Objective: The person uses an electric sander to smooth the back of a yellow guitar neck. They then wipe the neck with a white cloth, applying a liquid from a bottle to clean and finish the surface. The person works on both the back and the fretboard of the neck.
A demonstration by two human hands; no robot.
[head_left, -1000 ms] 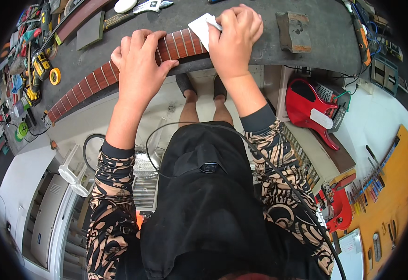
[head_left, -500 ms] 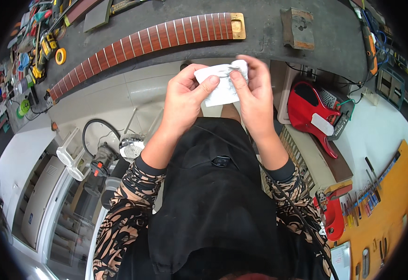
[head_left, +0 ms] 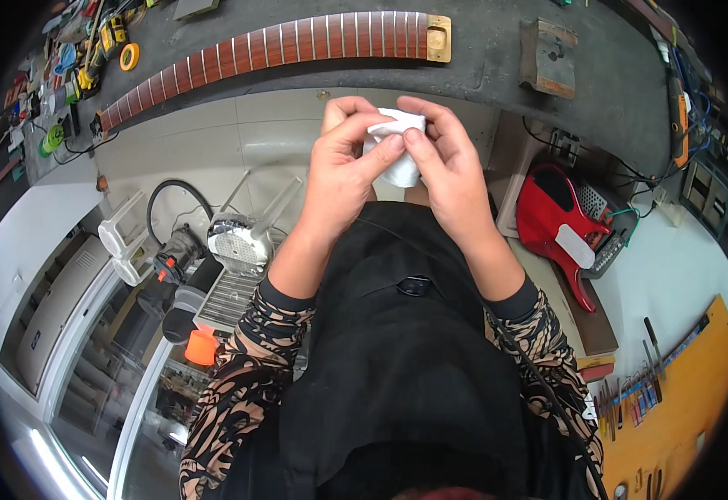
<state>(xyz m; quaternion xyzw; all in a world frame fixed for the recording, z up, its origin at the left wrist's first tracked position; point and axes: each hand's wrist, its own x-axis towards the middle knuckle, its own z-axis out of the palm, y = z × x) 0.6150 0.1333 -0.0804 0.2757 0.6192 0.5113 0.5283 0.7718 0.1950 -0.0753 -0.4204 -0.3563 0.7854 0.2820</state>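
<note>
Between my two hands, in front of the black apron, is a small white piece of cloth or paper (head_left: 399, 172), bunched and folded at its upper edge. My left hand (head_left: 343, 162) pinches its left side between thumb and fingers. The right side is gripped by my right hand (head_left: 447, 167), the thumb pressed near the upper fold. Beyond my hands a guitar neck (head_left: 272, 46) with a reddish-brown fretboard and metal frets lies along the bench, its frets facing up. Neither hand touches the neck.
The dark workbench (head_left: 480, 75) carries a curved worn block (head_left: 549, 58) at right. Tools and a roll of yellow tape (head_left: 130, 57) crowd the far left. A red guitar body (head_left: 547, 208) leans at right, near a wooden tool board (head_left: 672, 408). A stool (head_left: 239, 242) stands at left.
The white piece has gone from spread flat to more bunched and narrower, with my fingers folding its top. My view has shifted slightly, so the bench sits higher in the picture.
</note>
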